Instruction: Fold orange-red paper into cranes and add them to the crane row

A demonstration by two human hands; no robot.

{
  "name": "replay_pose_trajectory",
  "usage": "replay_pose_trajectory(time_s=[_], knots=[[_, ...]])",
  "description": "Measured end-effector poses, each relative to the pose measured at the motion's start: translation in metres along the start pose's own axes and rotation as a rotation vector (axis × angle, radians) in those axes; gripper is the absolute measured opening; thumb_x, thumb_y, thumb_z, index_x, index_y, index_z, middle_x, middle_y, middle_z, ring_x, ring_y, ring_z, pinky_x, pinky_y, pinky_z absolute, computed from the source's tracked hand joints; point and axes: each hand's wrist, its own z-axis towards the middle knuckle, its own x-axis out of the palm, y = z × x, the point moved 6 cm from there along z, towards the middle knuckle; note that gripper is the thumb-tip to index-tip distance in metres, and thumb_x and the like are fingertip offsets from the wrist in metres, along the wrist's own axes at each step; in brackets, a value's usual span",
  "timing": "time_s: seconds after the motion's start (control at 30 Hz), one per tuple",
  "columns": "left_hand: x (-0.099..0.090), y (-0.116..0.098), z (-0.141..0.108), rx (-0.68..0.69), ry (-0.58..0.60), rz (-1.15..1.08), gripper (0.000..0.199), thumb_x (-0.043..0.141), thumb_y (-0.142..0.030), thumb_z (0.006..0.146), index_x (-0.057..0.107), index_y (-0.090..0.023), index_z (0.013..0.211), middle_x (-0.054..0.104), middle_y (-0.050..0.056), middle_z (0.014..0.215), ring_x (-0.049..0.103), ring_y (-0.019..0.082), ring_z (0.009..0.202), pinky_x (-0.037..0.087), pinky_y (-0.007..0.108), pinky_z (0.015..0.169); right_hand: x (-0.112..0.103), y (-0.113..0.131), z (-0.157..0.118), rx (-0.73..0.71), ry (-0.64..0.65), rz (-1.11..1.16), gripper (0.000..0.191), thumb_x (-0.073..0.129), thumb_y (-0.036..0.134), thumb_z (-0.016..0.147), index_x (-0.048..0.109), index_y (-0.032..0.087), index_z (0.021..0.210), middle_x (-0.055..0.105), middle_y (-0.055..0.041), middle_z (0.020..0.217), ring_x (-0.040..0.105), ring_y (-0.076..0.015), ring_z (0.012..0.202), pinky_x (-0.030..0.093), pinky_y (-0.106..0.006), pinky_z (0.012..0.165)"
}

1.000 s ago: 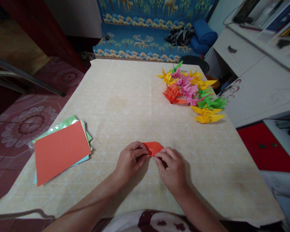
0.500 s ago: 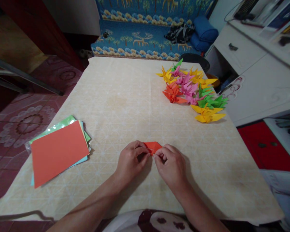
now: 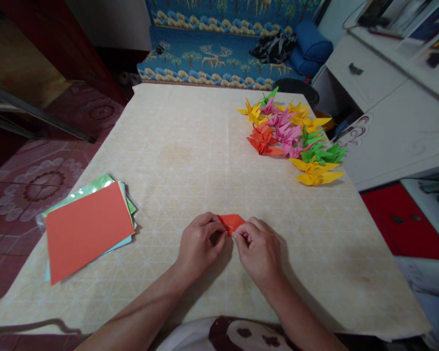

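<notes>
A small folded piece of red-orange paper (image 3: 233, 221) lies low over the table near its front edge, between my two hands. My left hand (image 3: 202, 240) pinches its left side with thumb and fingertips. On the other side my right hand (image 3: 259, 245) pinches the paper's right part, the fingers curled. The two thumbs almost meet at the paper's near edge. Fingertips cover part of the folds there.
At the left of the table (image 3: 190, 185) lies a stack of coloured paper (image 3: 89, 231), red-orange sheet on top, with a clear wrapper beneath. Folded paper cranes (image 3: 285, 131) in yellow, pink, green and red-orange crowd the far right. A white cabinet (image 3: 398, 122) stands at the right.
My hands keep their pinch on the red-orange paper, with only a very slight shift of the fingers. The whole view has moved a little.
</notes>
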Motion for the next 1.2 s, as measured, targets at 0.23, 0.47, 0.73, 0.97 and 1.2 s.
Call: replay_pose_trajectory(time_s=[0.23, 0.47, 0.73, 0.97, 1.2], knots=[[0.001, -0.001, 0.002, -0.036, -0.001, 0.019, 0.012, 0.059, -0.01, 0.075, 0.068, -0.017, 0.072, 0.064, 0.004, 0.081, 0.059, 0.017, 0.079, 0.046, 0.029, 0.071, 0.0, 0.0, 0.002, 0.037, 0.011, -0.043, 0.014, 0.056, 0.014, 0.077, 0.054, 0.021, 0.066, 0.057, 0.0006, 0.07, 0.051, -0.0141, 0.065, 0.032, -0.026, 0.06], [0.001, 0.003, 0.004, -0.071, 0.044, 0.003, 0.019, 0.06, -0.007, 0.073, 0.072, -0.02, 0.08, 0.067, 0.003, 0.083, 0.06, 0.017, 0.08, 0.046, 0.029, 0.07, -0.001, -0.005, 0.002, 0.103, -0.008, 0.042, 0.011, 0.059, 0.013, 0.074, 0.053, 0.022, 0.071, 0.059, 0.0019, 0.069, 0.052, -0.0148, 0.066, 0.034, -0.025, 0.06], [0.004, 0.005, 0.007, -0.085, 0.059, -0.025, 0.025, 0.058, -0.005, 0.073, 0.074, -0.022, 0.08, 0.068, 0.003, 0.082, 0.061, 0.016, 0.078, 0.046, 0.028, 0.069, -0.005, -0.028, -0.007, 0.226, 0.015, 0.087, 0.008, 0.06, 0.017, 0.074, 0.054, 0.023, 0.073, 0.059, 0.0032, 0.067, 0.053, -0.0135, 0.059, 0.036, -0.024, 0.056], [0.003, 0.003, 0.009, -0.097, 0.085, 0.029, 0.024, 0.058, -0.005, 0.071, 0.075, -0.022, 0.079, 0.068, 0.003, 0.08, 0.061, 0.018, 0.079, 0.046, 0.029, 0.069, -0.011, -0.046, 0.001, 0.225, 0.08, 0.088, 0.006, 0.061, 0.019, 0.073, 0.058, 0.023, 0.076, 0.061, 0.0029, 0.066, 0.056, -0.0134, 0.059, 0.037, -0.022, 0.053], [0.002, -0.003, 0.002, -0.062, -0.012, 0.075, 0.021, 0.055, -0.003, 0.07, 0.068, -0.019, 0.077, 0.066, 0.004, 0.082, 0.059, 0.019, 0.081, 0.045, 0.031, 0.071, -0.021, -0.02, 0.038, 0.092, 0.088, -0.016, 0.016, 0.068, 0.02, 0.073, 0.064, 0.022, 0.089, 0.068, -0.0021, 0.09, 0.061, -0.0134, 0.069, 0.042, -0.023, 0.059]])
